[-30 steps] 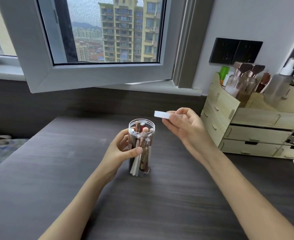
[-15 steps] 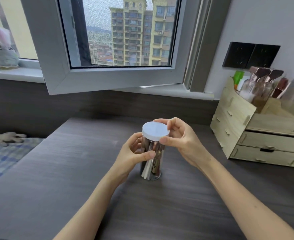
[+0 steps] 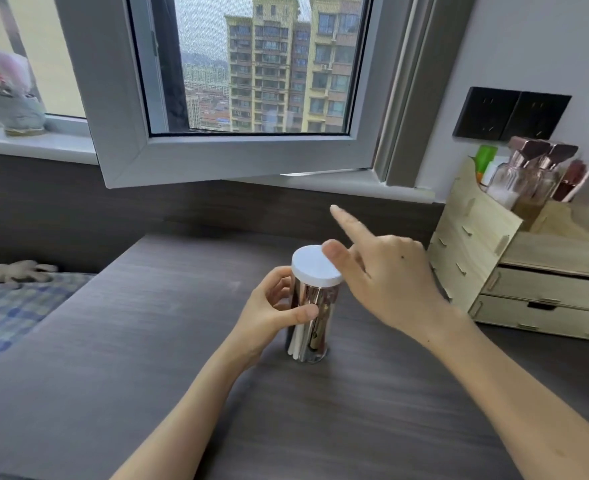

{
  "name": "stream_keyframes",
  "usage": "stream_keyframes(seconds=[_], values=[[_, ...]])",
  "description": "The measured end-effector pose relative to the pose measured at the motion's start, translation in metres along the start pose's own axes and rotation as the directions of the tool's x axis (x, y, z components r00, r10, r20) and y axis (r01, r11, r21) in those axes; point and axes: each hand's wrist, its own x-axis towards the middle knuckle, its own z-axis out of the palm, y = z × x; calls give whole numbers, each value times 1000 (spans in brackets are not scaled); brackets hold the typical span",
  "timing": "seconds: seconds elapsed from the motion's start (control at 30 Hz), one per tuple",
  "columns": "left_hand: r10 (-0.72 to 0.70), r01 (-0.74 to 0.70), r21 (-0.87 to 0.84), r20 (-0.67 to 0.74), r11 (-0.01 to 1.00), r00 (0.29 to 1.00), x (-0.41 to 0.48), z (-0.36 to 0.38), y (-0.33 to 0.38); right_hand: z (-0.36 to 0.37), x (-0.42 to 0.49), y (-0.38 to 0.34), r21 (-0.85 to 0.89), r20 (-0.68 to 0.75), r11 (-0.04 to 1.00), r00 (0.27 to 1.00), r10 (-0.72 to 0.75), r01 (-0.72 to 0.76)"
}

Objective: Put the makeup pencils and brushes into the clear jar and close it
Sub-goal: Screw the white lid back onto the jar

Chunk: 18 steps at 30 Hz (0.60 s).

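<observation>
The clear jar [image 3: 312, 323] is seen standing upright on the dark wood-grain desk [image 3: 147, 358], about midway between the desk's left and right edges and nearer its back edge than its front one. A white lid [image 3: 315, 265] is seated on the jar's mouth. Through the wall of the jar, makeup pencils and brushes [image 3: 308, 336] are seen standing packed together, white, dark and rose-gold barrels among them. The jar is gripped around its upper half by the left hand [image 3: 272, 310], the thumb pressed across the front and the fingers curled round the far side. The right hand [image 3: 386, 278] is held at the lid's right rim: the thumb tip is laid on the lid's top edge, the index finger is stretched out and points up and away, clear of the lid, and the other fingers are loosely bent; nothing is grasped by it. At the desk's right edge, well apart from the jar, a pale wooden drawer organizer [image 3: 515, 268] is set, with bottles [image 3: 525, 178] standing in its top.
</observation>
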Motion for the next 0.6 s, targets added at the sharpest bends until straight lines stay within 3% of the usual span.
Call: stream_keyframes(seconds=[0.07,0.17,0.23,0.53,0.6], values=[[3,-3,7,-6,1000,1000,0,0,0,-3,5,3,10,-46,1000,999,9,-9],[4,-4,16,5,1000,1000,0,0,1,2,11,10,231,209,969,968,-142,92],[6,-6,15,9,1000,1000,0,0,1,7,14,10,380,342,924,925,-169,28],[13,-14,13,24,1000,1000,-1,-1,5,22,-2,-8,400,118,911,991,58,-101],[17,-17,4,3,1000,1000,-1,0,6,25,-6,-8,454,128,878,986,104,-152]])
